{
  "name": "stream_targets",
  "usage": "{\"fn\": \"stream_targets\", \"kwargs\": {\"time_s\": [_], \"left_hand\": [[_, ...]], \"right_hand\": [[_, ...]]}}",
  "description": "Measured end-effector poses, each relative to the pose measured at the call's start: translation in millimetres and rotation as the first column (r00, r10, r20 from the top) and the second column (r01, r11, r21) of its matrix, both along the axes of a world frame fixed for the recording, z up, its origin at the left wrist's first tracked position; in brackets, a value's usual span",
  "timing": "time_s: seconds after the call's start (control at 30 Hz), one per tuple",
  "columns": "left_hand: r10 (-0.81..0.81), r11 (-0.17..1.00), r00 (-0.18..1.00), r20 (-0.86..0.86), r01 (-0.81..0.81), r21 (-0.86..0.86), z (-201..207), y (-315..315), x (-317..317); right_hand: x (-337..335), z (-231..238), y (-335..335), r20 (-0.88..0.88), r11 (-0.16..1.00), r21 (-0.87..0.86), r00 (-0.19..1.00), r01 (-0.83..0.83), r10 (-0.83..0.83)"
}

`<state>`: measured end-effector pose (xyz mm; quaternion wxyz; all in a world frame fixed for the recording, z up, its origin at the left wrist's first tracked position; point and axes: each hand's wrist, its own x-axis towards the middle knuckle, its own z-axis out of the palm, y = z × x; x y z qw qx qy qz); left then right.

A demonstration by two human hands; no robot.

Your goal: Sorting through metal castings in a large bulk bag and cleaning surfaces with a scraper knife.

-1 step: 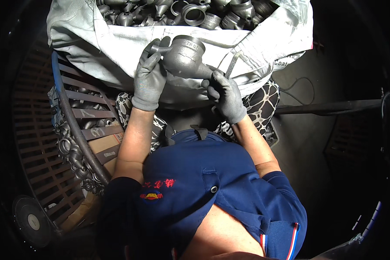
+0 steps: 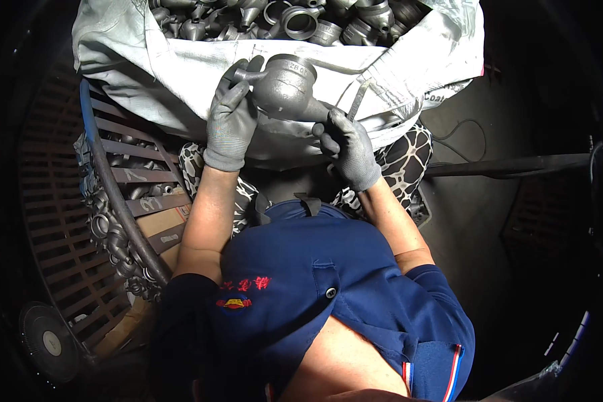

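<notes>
Gripping grey casting (image 2: 285, 90) at 12 o'clock, by white sack (image 2: 164, 70), w/ L hand (image 2: 233, 120) on 9 o'clock stub (image 2: 250, 76) & R hand (image 2: 350, 144) on 4 o'clock neck (image 2: 316, 112); could slip, prob. from wt. on slim ends.

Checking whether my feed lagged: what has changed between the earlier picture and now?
Nothing clearly moved; nothing was taken hold of or let go. The left hand and right hand still hold the casting before the white bag.
</notes>
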<state>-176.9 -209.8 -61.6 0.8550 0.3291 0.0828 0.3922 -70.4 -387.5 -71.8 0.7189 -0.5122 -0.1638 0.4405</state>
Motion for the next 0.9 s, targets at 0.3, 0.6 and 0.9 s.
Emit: {"fn": "stream_targets", "kwargs": {"time_s": [0.3, 0.6, 0.9], "left_hand": [[-0.045, 0.984, 0.998, -0.049, 0.052, 0.171, 14.1, -6.3, -1.5], [0.098, 0.952, 0.934, -0.343, 0.012, 0.306, -2.3, 1.9, -4.5], [0.028, 0.975, 0.891, -0.453, 0.076, 0.21, -21.3, 22.2, -7.8]], "right_hand": [[10.4, -24.5, -3.8, 0.007, 0.997, -0.041, 0.998, -0.069, 0.069], [10.4, 4.6, -5.5, 0.192, 0.988, -0.151, 0.981, 0.013, 0.016], [17.4, 0.2, -11.4, 0.375, 0.982, -0.188, 0.922, -0.021, 0.092]]}}
